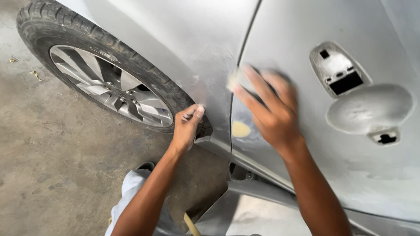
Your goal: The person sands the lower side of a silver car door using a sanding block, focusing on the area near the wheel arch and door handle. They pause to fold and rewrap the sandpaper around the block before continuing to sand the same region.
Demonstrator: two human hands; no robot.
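Note:
My right hand (267, 107) presses flat against the grey car door (372, 175), fingers spread and blurred with motion. A small pale piece of sanding material (235, 78) shows under the fingertips, near the seam between door and rear panel. My left hand (187, 124) grips the edge of the rear wheel arch (205, 131), thumb on the outer panel. A yellowish filler patch (240, 129) sits on the door just below my right hand.
The rear tyre with a silver alloy wheel (111, 85) stands at left on a concrete floor (48, 166). An empty door handle recess (340, 72) and its dusty hollow (369, 109) lie at right. My knee in pale cloth (129, 192) is below.

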